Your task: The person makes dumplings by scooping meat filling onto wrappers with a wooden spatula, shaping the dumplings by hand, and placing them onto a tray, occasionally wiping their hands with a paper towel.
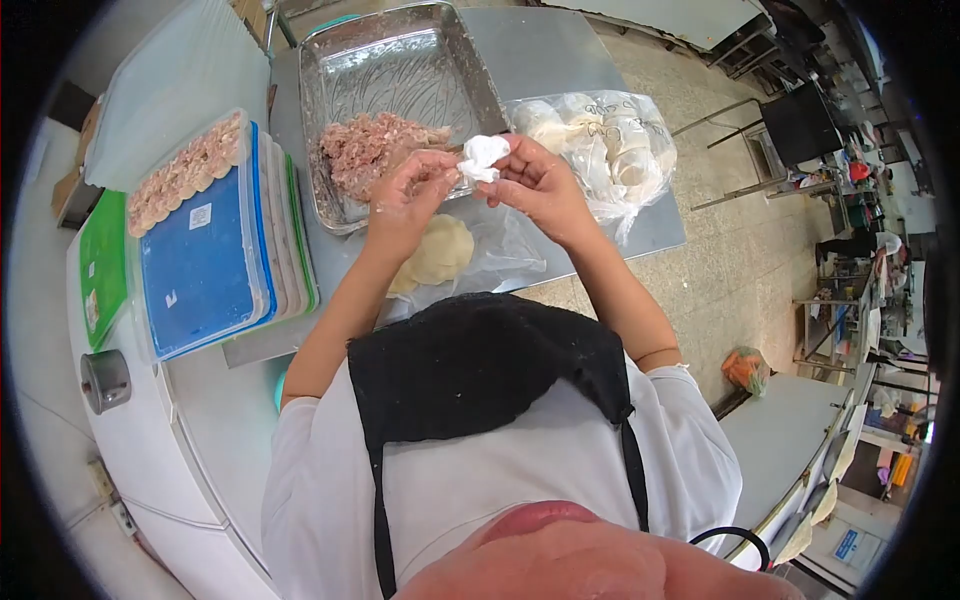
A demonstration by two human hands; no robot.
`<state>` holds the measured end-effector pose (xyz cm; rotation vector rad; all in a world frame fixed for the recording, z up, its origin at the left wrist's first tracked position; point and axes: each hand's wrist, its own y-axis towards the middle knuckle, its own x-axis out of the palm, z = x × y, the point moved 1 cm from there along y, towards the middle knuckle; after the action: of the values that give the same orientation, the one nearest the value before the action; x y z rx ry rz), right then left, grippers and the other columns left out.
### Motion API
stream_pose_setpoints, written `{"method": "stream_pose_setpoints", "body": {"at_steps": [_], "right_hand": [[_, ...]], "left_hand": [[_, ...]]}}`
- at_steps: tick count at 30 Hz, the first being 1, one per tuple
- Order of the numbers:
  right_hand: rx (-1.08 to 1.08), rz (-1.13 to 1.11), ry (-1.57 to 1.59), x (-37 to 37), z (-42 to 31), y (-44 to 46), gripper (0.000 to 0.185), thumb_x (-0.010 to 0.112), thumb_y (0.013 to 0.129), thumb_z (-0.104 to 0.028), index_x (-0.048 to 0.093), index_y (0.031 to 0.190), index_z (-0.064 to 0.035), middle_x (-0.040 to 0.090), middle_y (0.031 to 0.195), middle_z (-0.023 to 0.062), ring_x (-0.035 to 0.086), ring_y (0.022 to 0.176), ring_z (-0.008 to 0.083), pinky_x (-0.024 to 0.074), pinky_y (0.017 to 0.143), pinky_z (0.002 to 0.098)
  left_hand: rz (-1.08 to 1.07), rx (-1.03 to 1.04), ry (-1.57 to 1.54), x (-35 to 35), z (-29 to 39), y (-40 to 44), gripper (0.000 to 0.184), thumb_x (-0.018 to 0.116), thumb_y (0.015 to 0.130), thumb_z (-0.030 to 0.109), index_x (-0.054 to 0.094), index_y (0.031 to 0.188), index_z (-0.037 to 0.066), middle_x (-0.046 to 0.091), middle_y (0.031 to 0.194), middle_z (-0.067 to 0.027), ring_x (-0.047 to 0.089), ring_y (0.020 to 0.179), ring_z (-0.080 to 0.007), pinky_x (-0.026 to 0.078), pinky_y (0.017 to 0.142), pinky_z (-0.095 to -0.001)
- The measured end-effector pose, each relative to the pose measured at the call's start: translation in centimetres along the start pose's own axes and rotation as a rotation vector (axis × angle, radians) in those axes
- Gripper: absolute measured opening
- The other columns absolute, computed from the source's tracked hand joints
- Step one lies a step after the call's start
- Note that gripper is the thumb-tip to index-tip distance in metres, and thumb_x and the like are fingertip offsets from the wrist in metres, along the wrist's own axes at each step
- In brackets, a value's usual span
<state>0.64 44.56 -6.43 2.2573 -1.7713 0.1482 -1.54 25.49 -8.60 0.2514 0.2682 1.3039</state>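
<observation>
Observed: my left hand (412,195) and right hand (542,190) pinch a white piece (484,157) between fingertips; dough rounds (441,250) lie near the table's (655,226) near edge.

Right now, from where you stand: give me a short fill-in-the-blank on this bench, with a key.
The left hand and right hand are at a small piece whose colour is ____.
The knotted plastic bag lies on the ____ side of the metal tray, as the person sees it.
The apron worn over the white shirt is ____.

Missing words: white; right; black.
</observation>
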Motion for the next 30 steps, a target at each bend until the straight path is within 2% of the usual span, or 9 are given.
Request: {"method": "stream_pose_setpoints", "body": {"at_steps": [6,11,13,15,20,23,24,27,30], "right_hand": [[-0.029,0.010,-0.122,-1.8,0.3,0.1,0.018,0.059,0.088,-0.004,0.059,0.106,0.0010,0.064,0.092,0.0053,0.060,0.079,0.0115,0.0485,0.071,0.0255],[-0.042,-0.010,-0.238,-1.2,0.0,-0.7,0.012,0.061,0.088,-0.006,0.061,0.100,-0.0024,0.063,0.091,0.0022,0.057,0.079,0.0095,0.0470,0.070,0.0239],[-0.005,0.009,-0.259,-1.1,0.0,-1.1,0.012,0.061,0.088,-0.006,0.060,0.099,-0.0029,0.063,0.090,0.0021,0.057,0.079,0.0094,0.0468,0.070,0.0242],[0.029,0.038,-0.284,-1.0,0.0,-1.5,0.011,0.061,0.087,-0.006,0.060,0.098,-0.0034,0.062,0.089,0.0020,0.057,0.080,0.0094,0.0467,0.071,0.0246],[0.086,0.175,0.094,0.6,-0.3,-2.9,0.018,0.063,0.083,-0.003,0.059,0.101,-0.0032,0.060,0.086,0.0003,0.055,0.079,0.0091,0.0466,0.071,0.0264],[0.133,0.238,-0.033,2.2,-0.1,-4.2,0.019,0.064,0.083,-0.004,0.059,0.102,-0.0030,0.061,0.089,0.0001,0.056,0.078,0.0089,0.0468,0.069,0.0259],[0.167,0.158,-0.154,1.6,0.6,-4.9,0.027,0.065,0.084,-0.004,0.057,0.110,-0.0011,0.059,0.100,0.0025,0.055,0.081,0.0071,0.0460,0.067,0.0228],[0.225,0.237,-0.130,0.4,1.5,-7.2,0.024,0.065,0.083,-0.003,0.057,0.106,-0.0013,0.061,0.097,0.0025,0.056,0.080,0.0074,0.0461,0.067,0.0226],[0.079,0.331,-0.033,-0.2,1.0,-9.9,0.016,0.065,0.083,-0.002,0.057,0.097,-0.0026,0.061,0.091,0.0017,0.058,0.080,0.0090,0.0476,0.068,0.0234]], "left_hand": [[0.005,0.006,0.007,-0.2,-1.1,-0.3,0.014,0.063,0.086,0.012,0.064,0.098,0.003,0.062,0.099,-0.0048,0.056,0.089,-0.0118,0.046,0.076,-0.0262],[-0.028,0.039,-0.036,0.1,0.2,-0.3,0.016,0.067,0.083,0.015,0.064,0.094,0.003,0.062,0.096,-0.0057,0.056,0.088,-0.0148,0.046,0.077,-0.0284],[-0.112,0.060,0.167,-0.1,-0.5,-0.4,0.016,0.069,0.080,0.015,0.065,0.090,0.004,0.062,0.094,-0.0058,0.055,0.086,-0.0157,0.045,0.075,-0.0297],[-0.095,0.037,0.137,0.1,-0.3,-0.7,0.015,0.070,0.080,0.016,0.065,0.089,0.004,0.062,0.093,-0.0059,0.055,0.085,-0.0162,0.045,0.075,-0.0298],[-0.090,-0.028,-0.016,0.1,-1.6,-1.1,0.016,0.071,0.079,0.016,0.064,0.087,0.005,0.062,0.090,-0.0063,0.055,0.083,-0.0166,0.045,0.074,-0.0297],[-0.150,-0.056,-0.002,0.4,-2.2,-1.6,0.016,0.071,0.080,0.016,0.065,0.088,0.004,0.062,0.090,-0.0061,0.055,0.082,-0.0163,0.045,0.074,-0.0291],[-0.172,-0.043,-0.021,0.6,-2.4,-1.7,0.016,0.071,0.080,0.016,0.065,0.089,0.004,0.062,0.090,-0.0060,0.055,0.082,-0.0163,0.045,0.075,-0.0291],[-0.249,-0.062,-0.031,1.5,-2.4,-2.5,0.015,0.070,0.080,0.014,0.065,0.090,0.004,0.062,0.091,-0.0058,0.056,0.084,-0.0159,0.045,0.077,-0.0288],[-0.315,-0.056,-0.047,2.7,-1.3,-3.2,0.014,0.068,0.081,0.011,0.065,0.092,0.003,0.062,0.093,-0.0058,0.056,0.086,-0.0147,0.045,0.079,-0.0280]]}}
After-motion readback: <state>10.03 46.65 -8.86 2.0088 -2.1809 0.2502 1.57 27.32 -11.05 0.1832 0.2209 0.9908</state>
